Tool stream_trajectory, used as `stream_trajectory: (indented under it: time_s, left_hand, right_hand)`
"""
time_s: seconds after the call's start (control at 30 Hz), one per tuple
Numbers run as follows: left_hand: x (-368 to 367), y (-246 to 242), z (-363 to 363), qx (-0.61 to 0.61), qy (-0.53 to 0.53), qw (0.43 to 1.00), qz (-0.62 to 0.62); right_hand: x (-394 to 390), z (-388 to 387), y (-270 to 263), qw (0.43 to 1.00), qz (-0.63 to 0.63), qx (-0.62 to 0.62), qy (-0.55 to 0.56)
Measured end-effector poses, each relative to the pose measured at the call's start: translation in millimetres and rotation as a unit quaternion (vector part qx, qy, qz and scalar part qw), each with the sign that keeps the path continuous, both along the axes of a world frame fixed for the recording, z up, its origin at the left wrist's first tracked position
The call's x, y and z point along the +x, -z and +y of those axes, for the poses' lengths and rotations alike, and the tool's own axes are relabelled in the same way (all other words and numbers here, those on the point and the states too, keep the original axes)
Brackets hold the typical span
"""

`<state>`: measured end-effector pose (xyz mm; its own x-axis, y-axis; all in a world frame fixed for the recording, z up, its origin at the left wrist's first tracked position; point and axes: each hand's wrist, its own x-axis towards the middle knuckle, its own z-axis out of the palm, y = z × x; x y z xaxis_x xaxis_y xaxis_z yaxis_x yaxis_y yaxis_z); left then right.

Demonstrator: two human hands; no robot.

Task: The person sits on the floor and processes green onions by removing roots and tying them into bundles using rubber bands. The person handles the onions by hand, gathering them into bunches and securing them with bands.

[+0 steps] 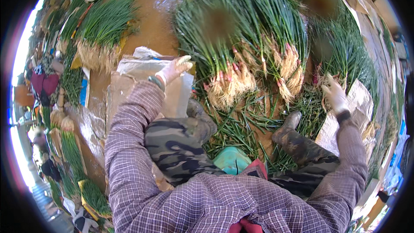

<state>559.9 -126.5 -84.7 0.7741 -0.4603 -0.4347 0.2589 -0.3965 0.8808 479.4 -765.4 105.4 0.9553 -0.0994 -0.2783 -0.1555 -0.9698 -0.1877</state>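
My left hand, in a pale glove, is over a board covered with a whitish plastic sheet. Its fingers are a little apart and nothing shows in them. My right hand, gloved too, reaches to the roots of a spring onion pile on the right. Its fingers look spread; whether they touch the roots is hard to tell. Between the hands, in front of me, lie large bundles of spring onions, pale roots towards me and green leaves pointing away. Some bulbs are reddish.
Loose green leaves litter the wet brown floor around my boots. A turquoise plastic seat shows between my legs. More spring onions lie at the far left. A whitish sack is under my right forearm. Other people sit at the left rim.
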Motion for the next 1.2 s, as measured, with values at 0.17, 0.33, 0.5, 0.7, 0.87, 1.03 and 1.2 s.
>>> stream_trajectory:
  time_s: [0.17, 0.33, 0.5, 0.7, 0.87, 1.03, 1.2]
  left_hand:
    - [47.0, -46.0, -109.7, 0.089, -0.135, 0.973, 0.166]
    - [18.3, 85.2, -141.7, 0.344, -0.315, 0.882, 0.064]
    - [-6.2, 139.0, -187.1, 0.121, -0.514, 0.848, 0.044]
    - [33.7, 167.2, -249.9, -0.090, -0.499, 0.862, 0.012]
    - [63.6, 158.9, -299.1, -0.204, -0.484, 0.851, 0.024]
    - [78.9, 109.7, -301.7, -0.146, -0.319, 0.935, 0.044]
    - [76.0, 105.5, -233.0, 0.059, -0.181, 0.977, 0.099]
  right_hand:
    - [55.7, 97.4, 106.8, 0.970, -0.192, -0.032, -0.143]
    - [69.4, 147.2, 205.0, 0.967, -0.219, -0.036, -0.122]
    - [91.1, 128.3, 262.6, 0.974, -0.162, -0.064, -0.145]
    - [125.3, 102.1, 314.0, 0.957, -0.199, -0.052, -0.204]
    - [176.3, 50.4, 320.1, 0.974, -0.123, -0.027, -0.187]
    - [215.9, 21.2, 281.1, 0.958, -0.100, -0.177, -0.200]
    - [139.4, 72.4, 231.1, 0.974, -0.205, -0.065, -0.077]
